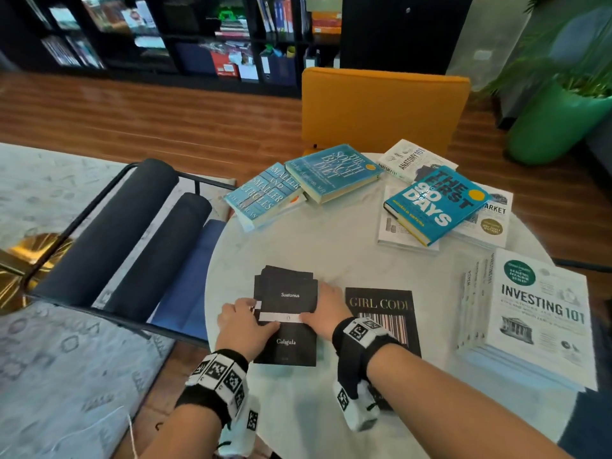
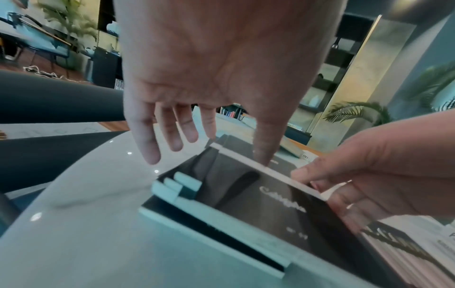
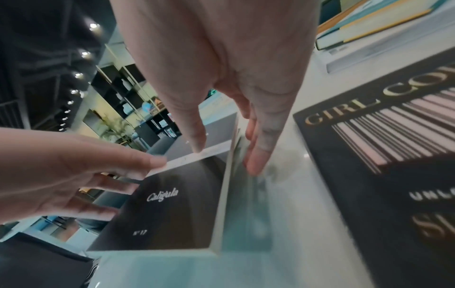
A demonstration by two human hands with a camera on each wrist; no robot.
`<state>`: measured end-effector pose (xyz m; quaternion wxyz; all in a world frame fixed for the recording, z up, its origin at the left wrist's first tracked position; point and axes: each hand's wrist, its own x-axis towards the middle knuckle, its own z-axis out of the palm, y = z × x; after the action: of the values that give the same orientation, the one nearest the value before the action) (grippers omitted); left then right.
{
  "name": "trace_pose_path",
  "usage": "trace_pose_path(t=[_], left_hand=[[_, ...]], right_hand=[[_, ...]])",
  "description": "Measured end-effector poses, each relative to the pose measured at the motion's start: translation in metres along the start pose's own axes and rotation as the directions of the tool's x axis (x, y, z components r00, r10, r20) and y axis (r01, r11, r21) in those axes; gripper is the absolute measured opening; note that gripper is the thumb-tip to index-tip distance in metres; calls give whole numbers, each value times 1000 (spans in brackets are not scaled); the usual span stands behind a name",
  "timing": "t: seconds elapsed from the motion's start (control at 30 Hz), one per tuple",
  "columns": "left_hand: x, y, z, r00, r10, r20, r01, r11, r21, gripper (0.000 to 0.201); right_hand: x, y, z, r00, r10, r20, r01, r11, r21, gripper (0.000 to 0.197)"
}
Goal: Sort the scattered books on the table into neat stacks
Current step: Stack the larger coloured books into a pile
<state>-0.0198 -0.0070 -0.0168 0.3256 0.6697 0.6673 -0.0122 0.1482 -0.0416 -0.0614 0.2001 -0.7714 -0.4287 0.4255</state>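
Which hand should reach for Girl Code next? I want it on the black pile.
Right. The right hand rests on the Caligula stack's right edge, with Girl Code directly beside it; the left hand sits across the stack.

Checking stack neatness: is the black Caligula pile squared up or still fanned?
Still fanned: black Caligula pile shows offset far corners and stepped edges; both hands bracket its sides.

The black book [image 1: 286, 326] reads "Suetonius", "Caligula", "N° 17". Another black book [image 1: 384, 313] reads "GIRL CODE". A white book [image 1: 543, 313]: "INVESTING 101". Blue covers: "THE FIRST 90 DAYS" [image 1: 433, 203], "THE SOUTH BEACH DIET" [image 1: 334, 170], "SMALLER AND SMALLER CIRCLES" [image 1: 265, 193]. Another white book [image 1: 410, 157]: "ANATOMY 101".
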Motion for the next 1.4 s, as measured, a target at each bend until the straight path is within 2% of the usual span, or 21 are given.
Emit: trace_pose_path(t=[0.07,0.13,0.23,0.37,0.53,0.63,0.7,0.77,0.8,0.83,0.87,0.97,1.07,1.13,1.27,1.4], left_hand=[[6,-2,5,999,-30,39,34,996,-88,97],[15,-7,10,997,-42,65,48,993,-104,113],[18,-12,9,996,-68,65,72,996,-57,108],[18,-21,7,988,-121,100,131,987,-95,100],[27,-53,10,945,-227,236,275,942,-192,94],[31,-59,4,916,-244,320,314,930,-191,98],[26,-45,-9,917,-266,297,317,938,-138,110],[22,-20,-26,951,-259,171,264,964,-8,122],[21,-5,-34,971,-218,98,216,976,34,117],[22,12,-43,988,-154,28,153,987,44,107],[27,29,-50,997,-71,-32,72,997,35,94],[59,79,-69,972,190,-137,-186,982,45,60],[106,132,-79,912,386,-138,-370,920,127,50],[137,164,-83,886,453,-101,-436,886,155,51],[204,202,-78,881,473,5,-461,856,233,59],[255,221,-70,912,403,75,-404,851,336,69]], right_hand=[[3,5,9,998,50,43,-52,996,67,72],[7,9,16,994,66,86,-76,990,117,69],[-6,-7,14,991,73,110,-92,979,180,58],[-14,-21,15,987,74,143,-96,984,152,57],[-26,-27,19,979,58,197,-75,994,76,44],[-30,-27,21,968,63,242,-80,995,64,45],[-25,-30,16,967,76,245,-89,995,42,54],[-15,-33,2,972,104,209,-112,993,27,56],[-9,-36,-10,979,101,179,-107,994,23,46],[-3,-40,-25,986,91,142,-95,995,22,38],[4,-43,-40,991,94,93,-97,995,35,38],[31,-50,-91,986,147,-74,-142,988,58,43],[63,-54,-133,965,185,-186,-178,983,52,36],[88,-51,-153,946,213,-243,-200,977,78,27],[128,-47,-175,922,286,-259,-281,958,58,35],[161,-43,-177,915,358,-185,-344,933,106,48]])
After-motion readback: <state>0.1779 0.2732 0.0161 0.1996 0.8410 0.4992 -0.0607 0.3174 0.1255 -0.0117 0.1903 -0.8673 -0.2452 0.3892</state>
